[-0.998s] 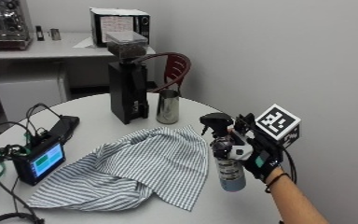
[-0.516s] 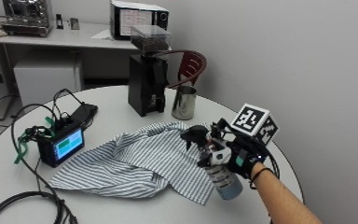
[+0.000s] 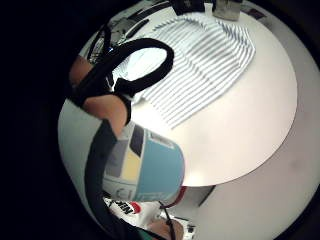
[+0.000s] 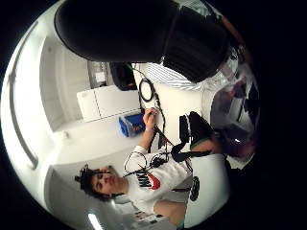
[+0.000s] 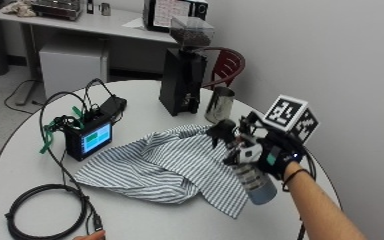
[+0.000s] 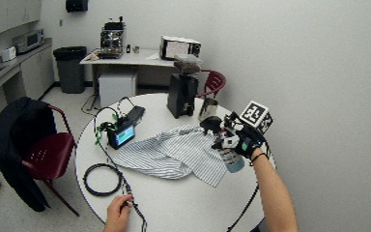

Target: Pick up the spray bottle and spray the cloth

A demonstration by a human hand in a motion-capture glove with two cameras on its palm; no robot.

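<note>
One gloved hand [image 5: 272,156] grips the spray bottle [image 5: 253,177] above the cloth [image 5: 162,165].

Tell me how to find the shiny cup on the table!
Start at the round white table and find the tall black coffee grinder at its far side. The shiny steel cup stands right beside it, the only bare metal thing there.

The cloth [image 5: 162,167] is white with thin dark blue-grey stripes. The spray bottle [image 5: 248,170] has a black head and a clear body with a pale blue base; its label shows light blue, yellow and grey patches. The hand [image 5: 275,155] wears a black glove. The counter [image 5: 32,165] is plain white. The cup [image 5: 220,104] is shiny silver, the grinder [image 5: 181,80] black. A small black monitor [image 5: 91,140] shows a blue and green screen.
</note>
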